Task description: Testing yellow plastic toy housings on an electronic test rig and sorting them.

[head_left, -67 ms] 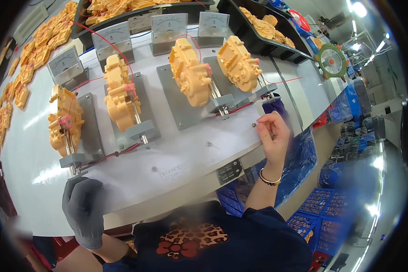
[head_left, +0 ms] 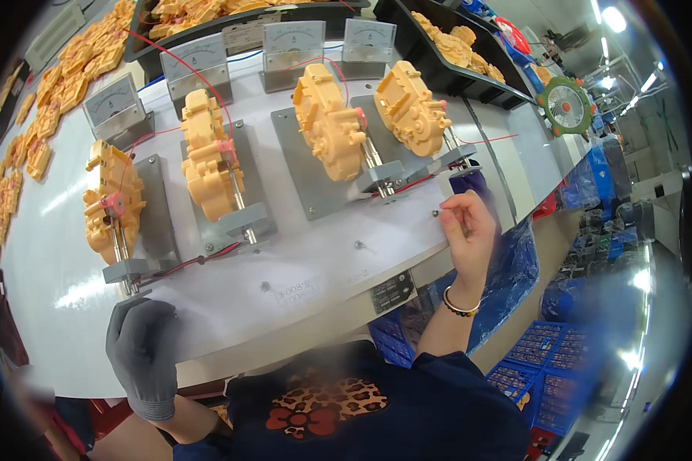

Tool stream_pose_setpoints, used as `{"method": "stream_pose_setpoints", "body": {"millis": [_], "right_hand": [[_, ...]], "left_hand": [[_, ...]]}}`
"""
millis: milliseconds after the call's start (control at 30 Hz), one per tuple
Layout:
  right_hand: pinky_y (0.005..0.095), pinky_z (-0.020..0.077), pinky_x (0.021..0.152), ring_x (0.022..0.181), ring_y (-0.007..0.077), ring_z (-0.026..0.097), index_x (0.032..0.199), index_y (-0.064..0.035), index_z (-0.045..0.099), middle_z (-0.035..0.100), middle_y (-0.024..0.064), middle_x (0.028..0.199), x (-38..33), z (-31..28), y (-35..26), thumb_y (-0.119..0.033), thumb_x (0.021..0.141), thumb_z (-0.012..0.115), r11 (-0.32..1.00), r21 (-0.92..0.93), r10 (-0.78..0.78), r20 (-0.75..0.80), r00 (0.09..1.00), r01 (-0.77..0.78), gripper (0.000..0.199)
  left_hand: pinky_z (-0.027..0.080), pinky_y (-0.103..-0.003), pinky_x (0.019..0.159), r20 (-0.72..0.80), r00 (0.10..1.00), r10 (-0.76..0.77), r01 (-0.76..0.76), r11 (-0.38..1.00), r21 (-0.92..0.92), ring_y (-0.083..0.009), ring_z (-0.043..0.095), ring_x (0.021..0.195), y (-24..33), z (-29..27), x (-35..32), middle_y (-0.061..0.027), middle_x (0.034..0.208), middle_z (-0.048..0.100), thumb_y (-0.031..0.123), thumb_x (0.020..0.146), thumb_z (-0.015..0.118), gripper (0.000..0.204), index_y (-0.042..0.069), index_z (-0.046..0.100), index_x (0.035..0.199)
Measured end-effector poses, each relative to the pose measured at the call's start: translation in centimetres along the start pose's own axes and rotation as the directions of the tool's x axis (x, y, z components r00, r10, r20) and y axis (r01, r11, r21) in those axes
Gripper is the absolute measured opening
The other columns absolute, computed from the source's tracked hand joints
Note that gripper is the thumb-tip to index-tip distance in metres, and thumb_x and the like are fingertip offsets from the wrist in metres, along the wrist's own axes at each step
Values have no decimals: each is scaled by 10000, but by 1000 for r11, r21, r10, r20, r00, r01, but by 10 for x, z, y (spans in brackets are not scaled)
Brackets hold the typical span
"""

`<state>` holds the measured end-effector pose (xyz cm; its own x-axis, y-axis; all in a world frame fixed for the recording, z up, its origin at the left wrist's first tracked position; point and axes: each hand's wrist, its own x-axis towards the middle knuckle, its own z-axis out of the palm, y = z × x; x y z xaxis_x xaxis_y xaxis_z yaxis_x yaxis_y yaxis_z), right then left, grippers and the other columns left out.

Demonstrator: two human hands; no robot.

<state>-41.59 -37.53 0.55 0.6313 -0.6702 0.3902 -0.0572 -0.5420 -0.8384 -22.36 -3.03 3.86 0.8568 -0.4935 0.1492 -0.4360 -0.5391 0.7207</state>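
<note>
My left hand (head_left: 142,349), in a grey glove, rests at the near table edge just below the leftmost fixture; its fingertips are hidden. My bare right hand (head_left: 470,230) is at the near right edge of the table, fingers curled and thumb close to the index finger, beside a small metal stud (head_left: 436,213). Whatever it may hold is too small to make out. Yellow plastic gear housings stand on grey fixtures: the leftmost housing (head_left: 114,203), a second housing (head_left: 209,157), a third housing (head_left: 329,123) and the rightmost housing (head_left: 412,107). Metal pins and pink parts meet them.
Analog meters, one being the left meter (head_left: 115,107), stand behind the fixtures with red wires. A black bin (head_left: 407,34) of yellow parts is at the back right, another bin (head_left: 246,32) at the back. Loose housings (head_left: 58,84) cover the far left. A green fan (head_left: 566,105) stands right.
</note>
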Motion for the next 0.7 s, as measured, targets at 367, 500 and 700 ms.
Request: {"method": "stream_pose_setpoints", "body": {"millis": [367, 500, 700], "right_hand": [[245, 368, 547, 583, 139, 459, 831, -44, 606, 494, 28, 654, -1, 23, -49, -50, 676, 741, 842, -433, -340, 38, 940, 323, 206], [232, 410, 558, 625, 146, 521, 842, -30, 618, 538, 55, 729, 6, 54, -66, -23, 664, 745, 911, -218, -281, 297, 913, 351, 218], [338, 446, 648, 704, 251, 557, 809, -35, 607, 587, 88, 758, 7, 56, -59, -64, 658, 742, 977, -73, -160, 374, 913, 201, 205]], "left_hand": [[450, -384, 684, -147, 939, 310, -287, 944, 161, -286, 553, 774, 43, 31, -3, -91, 825, 590, 47, 678, 690, 133, 65, 628, 794], [446, -381, 722, 52, 935, 350, -354, 927, 122, -287, 552, 845, 62, 54, 7, -80, 880, 601, 96, 711, 686, 170, 88, 625, 869], [449, -383, 713, 94, 958, 272, -282, 952, 119, -275, 555, 835, 59, 60, 12, -60, 844, 593, 104, 727, 671, 143, 98, 608, 855]]}}
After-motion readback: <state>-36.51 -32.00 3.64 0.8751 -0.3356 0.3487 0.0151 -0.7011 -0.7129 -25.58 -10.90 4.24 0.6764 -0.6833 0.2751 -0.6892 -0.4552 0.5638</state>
